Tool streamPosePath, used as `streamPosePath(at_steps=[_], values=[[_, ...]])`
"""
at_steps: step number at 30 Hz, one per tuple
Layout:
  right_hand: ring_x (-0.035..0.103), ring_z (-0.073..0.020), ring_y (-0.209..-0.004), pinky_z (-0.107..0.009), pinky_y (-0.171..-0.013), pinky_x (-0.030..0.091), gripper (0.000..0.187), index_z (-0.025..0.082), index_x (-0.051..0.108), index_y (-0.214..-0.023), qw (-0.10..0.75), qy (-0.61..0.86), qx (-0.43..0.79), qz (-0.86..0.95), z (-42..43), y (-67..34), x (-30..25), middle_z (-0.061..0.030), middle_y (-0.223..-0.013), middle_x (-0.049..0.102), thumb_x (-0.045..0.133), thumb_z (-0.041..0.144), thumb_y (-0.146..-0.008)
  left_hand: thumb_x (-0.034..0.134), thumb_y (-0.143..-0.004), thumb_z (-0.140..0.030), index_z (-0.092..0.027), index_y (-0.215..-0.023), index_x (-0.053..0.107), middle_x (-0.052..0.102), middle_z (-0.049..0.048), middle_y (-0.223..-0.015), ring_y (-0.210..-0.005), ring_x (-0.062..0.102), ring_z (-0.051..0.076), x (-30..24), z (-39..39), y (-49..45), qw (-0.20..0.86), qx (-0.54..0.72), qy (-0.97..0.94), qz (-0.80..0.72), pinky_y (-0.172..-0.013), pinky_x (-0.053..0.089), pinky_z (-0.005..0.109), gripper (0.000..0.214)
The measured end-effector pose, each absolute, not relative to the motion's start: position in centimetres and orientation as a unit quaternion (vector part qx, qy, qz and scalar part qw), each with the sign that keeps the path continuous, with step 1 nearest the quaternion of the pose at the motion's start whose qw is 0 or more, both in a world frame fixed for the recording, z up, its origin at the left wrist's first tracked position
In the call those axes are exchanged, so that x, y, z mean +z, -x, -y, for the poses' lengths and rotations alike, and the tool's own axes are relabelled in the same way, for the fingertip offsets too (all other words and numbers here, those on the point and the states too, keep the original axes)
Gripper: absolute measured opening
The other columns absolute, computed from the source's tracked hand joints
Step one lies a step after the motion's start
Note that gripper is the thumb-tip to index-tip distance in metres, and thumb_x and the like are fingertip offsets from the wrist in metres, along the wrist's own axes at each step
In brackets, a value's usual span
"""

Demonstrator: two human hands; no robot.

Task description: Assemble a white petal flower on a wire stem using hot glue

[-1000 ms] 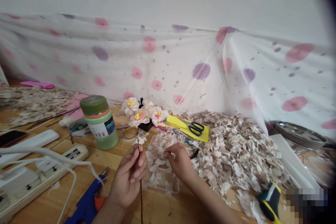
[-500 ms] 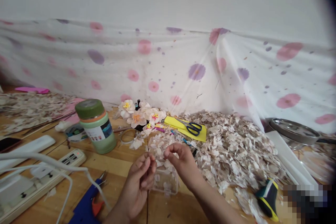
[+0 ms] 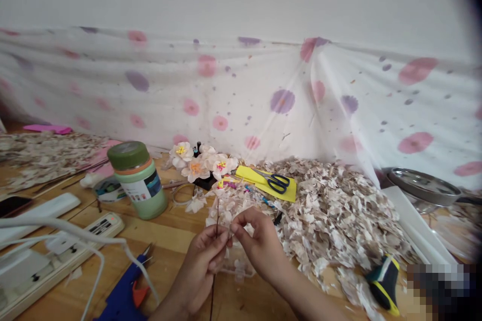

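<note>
Rising nearly upright, the thin, dark brown stem (image 3: 217,215) passes through our left hand (image 3: 203,258), with a small yellow tuft (image 3: 220,184) showing at its upper end and its lower end out of view. We pinch it between the left thumb and curled fingers. Our right hand (image 3: 261,243) lies just beside, thumb and 1 fingertip drawn close; we cannot tell whether they grip anything. Pale petals (image 3: 229,205) lie behind.

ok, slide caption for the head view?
Left fingers pinch a thin dark stem, right fingers alongside; scissors and piled pale scraps beyond.
</note>
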State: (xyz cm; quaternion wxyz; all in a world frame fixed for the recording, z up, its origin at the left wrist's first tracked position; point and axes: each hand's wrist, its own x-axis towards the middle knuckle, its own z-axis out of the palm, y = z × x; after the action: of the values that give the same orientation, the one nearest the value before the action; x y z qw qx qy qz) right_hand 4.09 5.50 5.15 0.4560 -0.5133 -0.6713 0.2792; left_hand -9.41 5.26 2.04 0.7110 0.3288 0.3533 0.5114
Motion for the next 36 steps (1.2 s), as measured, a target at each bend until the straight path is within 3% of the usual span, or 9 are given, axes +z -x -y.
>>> streamPosePath(at_steps=[9, 21, 29, 36], values=[[0.051, -0.0134, -0.061, -0.023, -0.06, 0.038, 0.022, 0.017, 0.057, -0.061, 0.465, 0.495, 0.391, 0.621, -6.4, -4.4, 5.2, 0.0009, -0.059, 0.056, 0.055, 0.03, -0.078, 0.084, -0.057, -0.031, -0.015, -0.069, 0.068, 0.057, -0.0037, -0.055, -0.036, 0.025, -0.003, 2.1, -5.3, 9.4, 0.712, 0.513, -0.312, -0.363, -0.037, 0.013, 0.014, 0.025], [0.048, -0.0129, -0.061, -0.025, -0.062, 0.037, 0.024, 0.016, 0.055, -0.06, 0.463, 0.486, 0.447, 0.591, -6.7, -4.4, 4.7, 0.0007, -0.059, 0.053, 0.055, 0.036, -0.075, 0.086, -0.053, -0.03, -0.014, -0.068, 0.067, 0.059, -0.0034, -0.054, -0.035, 0.028, -0.003, 2.0, -5.1, 9.3, 0.719, 0.506, -0.305, -0.365, -0.037, 0.014, 0.013, 0.029], [0.051, -0.014, -0.063, -0.025, -0.064, 0.038, 0.029, 0.017, 0.058, -0.064, 0.498, 0.475, 0.437, 0.579, -7.2, -5.2, 4.5, -0.0011, -0.063, 0.058, 0.052, 0.039, -0.08, 0.084, -0.057, -0.026, -0.014, -0.068, 0.063, 0.059, -0.0038, -0.056, -0.035, 0.026, -0.003, 1.8, -5.3, 9.5, 0.729, 0.509, -0.286, -0.357, -0.036, 0.014, 0.013, 0.026], [0.056, -0.0151, -0.063, -0.026, -0.066, 0.04, 0.022, 0.017, 0.059, -0.061, 0.471, 0.52, 0.356, 0.617, -7.3, -6.0, 5.8, -0.0014, -0.062, 0.062, 0.054, 0.032, -0.077, 0.082, -0.059, -0.024, -0.013, -0.067, 0.062, 0.059, -0.004, -0.055, -0.035, 0.026, -0.003, 2.0, -5.7, 9.7, 0.729, 0.516, -0.275, -0.355, -0.035, 0.015, 0.012, 0.025]])
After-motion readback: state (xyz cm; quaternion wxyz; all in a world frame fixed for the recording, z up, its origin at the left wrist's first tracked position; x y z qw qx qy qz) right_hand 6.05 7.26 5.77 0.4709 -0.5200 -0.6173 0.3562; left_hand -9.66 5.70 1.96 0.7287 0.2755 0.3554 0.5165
